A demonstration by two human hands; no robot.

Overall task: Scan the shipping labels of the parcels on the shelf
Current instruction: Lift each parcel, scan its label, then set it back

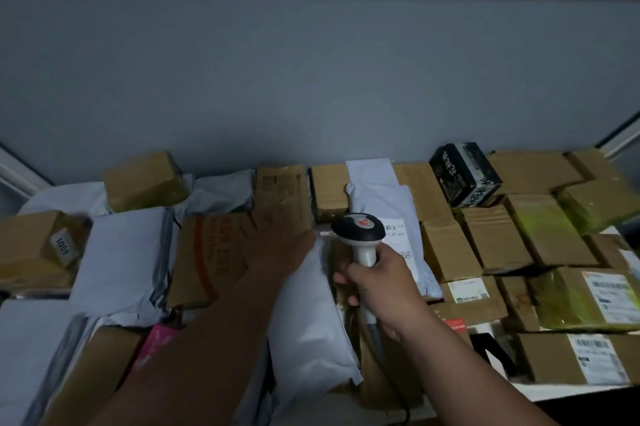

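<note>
Cardboard and grey parcels, shelf-packed

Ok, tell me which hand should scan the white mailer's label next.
Right hand: it already grips the black-and-white handheld scanner beside the label. Left hand rests on parcels.

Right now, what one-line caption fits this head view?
Right hand grips a barcode scanner over a labelled white mailer while the left hand rests on cardboard parcels.

The left hand is stretched forward, blurred, its fingers straight and spread, palm down. The right hand is curled in a fist-like grip, thumb side up, its forearm running back toward the lower right.
</note>
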